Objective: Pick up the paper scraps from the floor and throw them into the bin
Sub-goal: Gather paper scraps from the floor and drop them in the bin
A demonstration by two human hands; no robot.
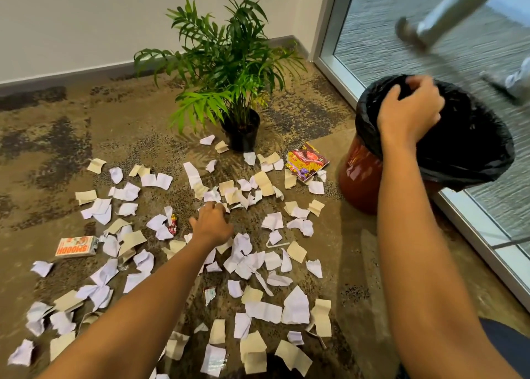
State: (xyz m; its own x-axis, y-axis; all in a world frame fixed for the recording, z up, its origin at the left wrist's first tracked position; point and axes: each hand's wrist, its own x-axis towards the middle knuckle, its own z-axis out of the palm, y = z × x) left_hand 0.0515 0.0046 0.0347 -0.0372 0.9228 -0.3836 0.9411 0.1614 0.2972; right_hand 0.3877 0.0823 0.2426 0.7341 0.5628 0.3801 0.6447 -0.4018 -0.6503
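Observation:
Several white and beige paper scraps (263, 311) lie scattered over the patterned carpet. My left hand (210, 222) reaches down into the middle of them, fingers curled on the scraps by its tips; whether it grips one I cannot tell. At the right stands a red bin (360, 175) lined with a black bag (470, 149). My right hand (407, 111) is over the bin's near rim, fingers closed on the bag's edge.
A potted palm (229, 71) stands behind the scraps. A colourful snack wrapper (307, 162) lies left of the bin, an orange and white carton (77, 246) at the left. A glass wall with a metal frame (470, 232) runs along the right.

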